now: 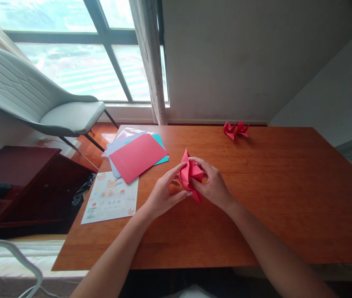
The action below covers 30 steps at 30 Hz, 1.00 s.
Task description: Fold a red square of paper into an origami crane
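A red folded paper flower (186,174) with pointed petals is held above the middle of the wooden table (275,194). My left hand (166,188) grips its left side, thumb below and fingers above. On the other side, my right hand (215,182) pinches the paper, with the thumb pressed toward its centre. Parts of the folds are hidden behind the fingers. Two smaller red folded paper pieces (236,129) rest side by side near the table's far edge.
To the left lies a stack of coloured paper with a red sheet (138,157) on top. A white printed sheet with bear drawings (110,196) sits nearer the left edge. Beyond that edge stand a grey chair (70,116) and a dark red cabinet (36,190).
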Motion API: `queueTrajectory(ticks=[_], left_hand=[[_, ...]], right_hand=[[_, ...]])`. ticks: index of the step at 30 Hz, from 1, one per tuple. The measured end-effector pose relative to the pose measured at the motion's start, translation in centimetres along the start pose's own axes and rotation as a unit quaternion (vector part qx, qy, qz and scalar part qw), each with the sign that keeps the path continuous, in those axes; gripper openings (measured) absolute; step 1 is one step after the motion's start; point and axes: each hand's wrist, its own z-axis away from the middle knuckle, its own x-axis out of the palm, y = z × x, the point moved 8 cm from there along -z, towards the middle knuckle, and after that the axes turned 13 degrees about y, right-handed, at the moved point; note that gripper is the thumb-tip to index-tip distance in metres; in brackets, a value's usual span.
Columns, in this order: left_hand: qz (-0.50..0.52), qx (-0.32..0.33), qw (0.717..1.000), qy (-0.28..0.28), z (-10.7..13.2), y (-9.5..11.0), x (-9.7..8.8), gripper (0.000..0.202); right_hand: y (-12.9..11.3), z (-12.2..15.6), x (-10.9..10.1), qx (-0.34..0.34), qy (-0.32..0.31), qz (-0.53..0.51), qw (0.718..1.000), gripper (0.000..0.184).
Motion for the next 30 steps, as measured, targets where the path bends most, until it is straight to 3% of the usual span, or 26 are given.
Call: queueTrajectory(ticks=[15, 30], left_hand=[[0.001, 0.016, 0.999, 0.028, -0.2, 0.8, -0.6, 0.071], [-0.061, 0.037, 0.992, 0.103, -0.5, 1.2, -1.9, 0.032]], right_hand=[[0.8, -0.2, -0.9, 0.038, 0.036, 0.014, 0.999, 0.04], [0.3, -0.5, -1.4, 0.015, 0.046, 0.039, 0.998, 0.036]])
